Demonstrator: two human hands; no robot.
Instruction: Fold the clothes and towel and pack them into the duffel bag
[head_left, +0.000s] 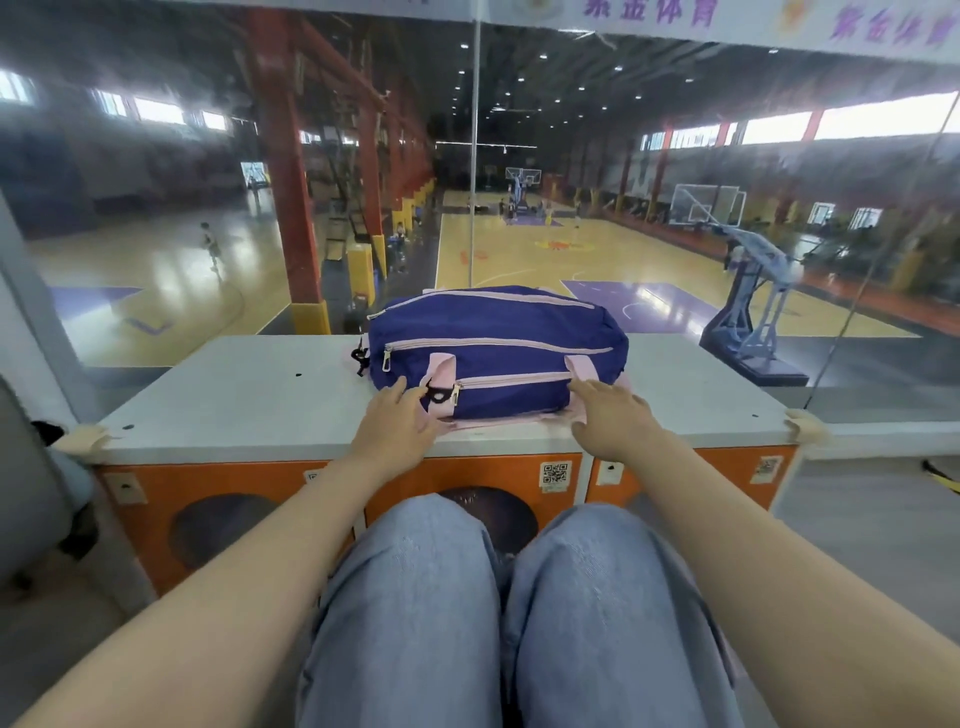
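Reaching with both hands, left hand (397, 423) and right hand (613, 418), fingers straight and holding nothing, the person touched the zipped duffel bag (493, 348) near the desk (249, 384) edge, where a careless tug might drag it off.

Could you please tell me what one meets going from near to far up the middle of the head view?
Knees in jeans → orange cabinet front → left hand and right hand, side by side → duffel bag → glass pane.
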